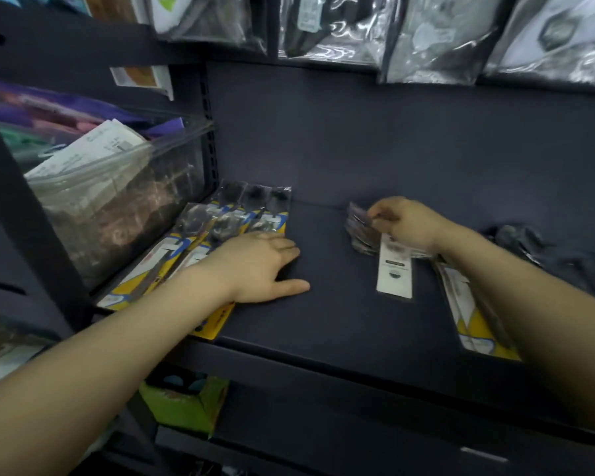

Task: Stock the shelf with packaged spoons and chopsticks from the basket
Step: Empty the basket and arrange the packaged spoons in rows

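The dark shelf (323,304) is carrying several flat packs. At its left end a row of yellow-and-blue spoon packs (200,242) is lying side by side, their long axes running from the shelf's front edge back toward the rear wall and leaning a little to the right as they go; the spoon bowls are showing at the far end, near the back panel. The left hand (258,266) is resting on the near right part of this row, palm down, fingers stretched out and pointing right, the thumb lying on the bare shelf — it is gripping nothing.

Further right, the right hand (406,225) is curling its fingers around the top end of a white-carded pack (394,269). This pack is lying with its long axis front to back, the white card end pointing toward the shelf's front edge and the darker, clear-wrapped end under the fingers. What is inside is too blurred to name.

Just right of it, under the right forearm, another yellow pack (478,324) is lying on the shelf — its long axis is slanting, near end swung to the right. A crumpled dark bag (519,238) is sitting behind the forearm. A clear bin (124,201) is standing on the neighbouring shelf to the left, and silvery bagged goods (426,32) are hanging above.
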A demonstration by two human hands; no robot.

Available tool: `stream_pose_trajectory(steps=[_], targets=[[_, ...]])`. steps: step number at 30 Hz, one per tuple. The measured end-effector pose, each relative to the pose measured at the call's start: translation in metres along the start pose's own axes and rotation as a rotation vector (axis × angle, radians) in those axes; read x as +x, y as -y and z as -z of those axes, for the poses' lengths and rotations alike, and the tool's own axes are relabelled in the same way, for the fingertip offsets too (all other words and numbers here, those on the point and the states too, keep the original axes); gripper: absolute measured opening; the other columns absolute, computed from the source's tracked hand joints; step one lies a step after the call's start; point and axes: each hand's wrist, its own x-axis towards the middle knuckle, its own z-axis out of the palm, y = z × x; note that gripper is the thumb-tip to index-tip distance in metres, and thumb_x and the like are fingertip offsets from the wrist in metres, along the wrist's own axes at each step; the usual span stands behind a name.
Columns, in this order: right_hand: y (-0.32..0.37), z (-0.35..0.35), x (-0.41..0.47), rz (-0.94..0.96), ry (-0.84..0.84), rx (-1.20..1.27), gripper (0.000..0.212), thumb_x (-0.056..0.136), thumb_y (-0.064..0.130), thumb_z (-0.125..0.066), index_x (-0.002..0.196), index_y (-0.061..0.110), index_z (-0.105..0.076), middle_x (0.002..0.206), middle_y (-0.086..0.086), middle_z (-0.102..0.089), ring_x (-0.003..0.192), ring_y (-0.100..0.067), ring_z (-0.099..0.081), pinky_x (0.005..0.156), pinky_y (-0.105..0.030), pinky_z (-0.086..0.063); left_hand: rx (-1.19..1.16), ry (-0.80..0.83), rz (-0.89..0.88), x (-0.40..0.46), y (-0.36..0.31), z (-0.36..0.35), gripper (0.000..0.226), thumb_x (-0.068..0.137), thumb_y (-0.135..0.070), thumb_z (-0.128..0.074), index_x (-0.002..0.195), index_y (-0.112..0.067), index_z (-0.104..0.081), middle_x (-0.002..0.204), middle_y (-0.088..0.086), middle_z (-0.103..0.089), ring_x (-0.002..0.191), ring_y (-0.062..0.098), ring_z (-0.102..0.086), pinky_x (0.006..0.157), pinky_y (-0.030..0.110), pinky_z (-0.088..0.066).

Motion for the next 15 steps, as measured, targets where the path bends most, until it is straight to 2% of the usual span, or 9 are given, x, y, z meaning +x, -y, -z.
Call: stream_pose_trajectory(steps=[2, 4, 8, 10, 12, 15], targets=[[-0.011, -0.005, -0.005, -0.006, 0.008, -0.061, 0.033, 0.089, 0.026, -0.056, 0.115, 0.007, -0.059, 0.123, -0.011, -0.057, 0.123, -0.027, -0.047, 0.099, -0.028, -0.036, 0.054, -0.037, 0.020, 0.000, 0.002, -0.001, 0.099, 0.064, -0.077, -0.006, 0.131, -0.017, -0.047, 0.139, 0.003, -0.047, 0.129, 0.021, -0.041, 0.109, 0.033, -0.033], [-0.013, -0.008, -0.011, -0.012, 0.042, -0.121, 0.047, 0.087, 0.039, -0.056, 0.125, 0.012, -0.054, 0.133, -0.008, -0.050, 0.131, -0.027, -0.038, 0.109, -0.036, -0.033, 0.066, -0.043, 0.040, -0.001, 0.002, -0.001, 0.101, 0.062, -0.077, -0.003, 0.130, -0.017, -0.047, 0.136, 0.003, -0.049, 0.126, 0.021, -0.043, 0.107, 0.034, -0.035], [-0.010, -0.013, -0.017, -0.050, 0.060, -0.207, 0.059, 0.080, 0.053, -0.056, 0.127, 0.018, -0.050, 0.135, -0.008, -0.048, 0.130, -0.030, -0.039, 0.108, -0.039, -0.034, -0.012, -0.072, 0.062, 0.004, -0.009, 0.006, 0.096, 0.065, -0.073, -0.007, 0.133, -0.017, -0.044, 0.137, 0.003, -0.047, 0.128, 0.021, -0.041, 0.109, 0.034, -0.033], [-0.004, -0.014, -0.018, -0.083, 0.054, -0.222, 0.060, 0.078, 0.048, -0.059, 0.128, 0.016, -0.047, 0.134, -0.010, -0.046, 0.127, -0.032, -0.039, 0.107, -0.039, -0.035, -0.074, -0.148, 0.056, 0.011, -0.023, 0.013, 0.080, 0.075, -0.068, -0.019, 0.132, -0.018, -0.045, 0.135, 0.002, -0.049, 0.126, 0.022, -0.044, 0.106, 0.035, -0.037], [0.006, -0.011, -0.018, -0.134, 0.090, -0.224, 0.061, 0.078, 0.037, -0.061, 0.131, 0.013, -0.042, 0.134, -0.013, -0.041, 0.127, -0.035, -0.037, 0.102, -0.037, -0.037, -0.128, -0.226, 0.067, 0.019, -0.038, 0.019, 0.056, 0.086, -0.054, -0.038, 0.129, -0.019, -0.048, 0.130, 0.001, -0.053, 0.121, 0.022, -0.049, 0.100, 0.036, -0.041], [0.011, -0.008, -0.018, -0.202, 0.079, -0.169, 0.056, 0.082, 0.020, -0.056, 0.132, 0.007, -0.033, 0.135, -0.019, -0.038, 0.127, -0.039, -0.037, 0.099, -0.037, -0.038, -0.230, -0.327, 0.088, 0.027, -0.058, 0.022, 0.049, 0.083, -0.049, -0.040, 0.119, -0.019, -0.057, 0.117, 0.001, -0.061, 0.109, 0.023, -0.057, 0.090, 0.037, -0.048]])
